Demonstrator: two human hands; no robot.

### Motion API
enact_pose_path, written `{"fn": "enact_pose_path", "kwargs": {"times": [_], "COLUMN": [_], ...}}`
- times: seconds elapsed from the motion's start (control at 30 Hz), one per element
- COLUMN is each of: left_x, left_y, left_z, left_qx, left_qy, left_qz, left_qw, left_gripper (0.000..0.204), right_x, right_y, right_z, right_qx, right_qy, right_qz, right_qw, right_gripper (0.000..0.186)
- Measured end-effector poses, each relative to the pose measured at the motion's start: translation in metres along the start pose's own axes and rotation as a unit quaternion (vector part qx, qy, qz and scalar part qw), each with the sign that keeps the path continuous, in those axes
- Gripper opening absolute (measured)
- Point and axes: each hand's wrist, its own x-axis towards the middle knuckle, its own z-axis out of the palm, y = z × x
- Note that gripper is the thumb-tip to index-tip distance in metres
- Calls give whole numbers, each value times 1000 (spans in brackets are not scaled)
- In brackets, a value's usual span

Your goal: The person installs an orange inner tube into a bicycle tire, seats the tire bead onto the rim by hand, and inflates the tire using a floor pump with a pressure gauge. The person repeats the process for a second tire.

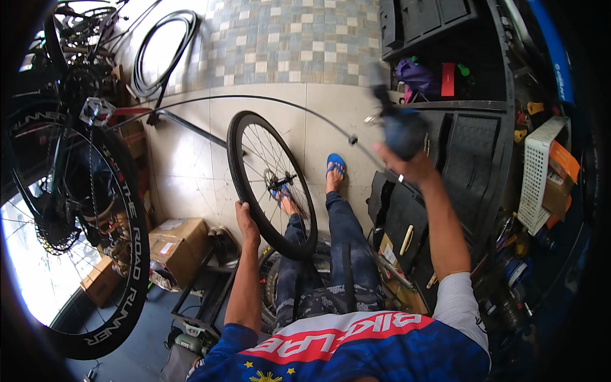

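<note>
My left hand (247,224) is closed around the tyre of a bicycle wheel (237,146) at its near left side. The wheel has a black rim, thin spokes and a disc rotor at the hub, and it stands tilted in front of my legs. Off to the right, my right hand (407,164) grips a blue and black hand tool (405,132), smeared by motion, its exact kind unclear. A thin black hose (280,98) arcs from the left toward this hand. The tool is apart from the wheel.
A bicycle with a deep-rimmed wheel (124,293) fills the left side. Cardboard boxes (179,249) sit beside it. Black trays (474,153) and a white plastic basket (538,172) line the right. A coiled hose (141,70) lies on the tiled floor (267,48).
</note>
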Motion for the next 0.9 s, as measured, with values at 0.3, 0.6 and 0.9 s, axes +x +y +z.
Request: {"fn": "enact_pose_path", "kwargs": {"times": [0.3, 0.6, 0.9], "left_x": [1, -6, -1], "left_y": [-32, -25, -24], "left_z": [-60, -74, -83], "left_qx": [-138, -132, -130], "left_qy": [-47, -73, -97], "left_qz": [-111, -111, -145], "left_qw": [983, 982, 976], "left_gripper": [73, 78, 75], "right_x": [-43, -50, -53], "right_y": [91, 125, 117], "right_z": [258, 326, 330], "right_qx": [33, -24, -46], "right_qy": [-278, -424, -424], "right_qz": [130, 198, 186], "right_qw": [951, 883, 885], "right_gripper": [59, 67, 69]}}
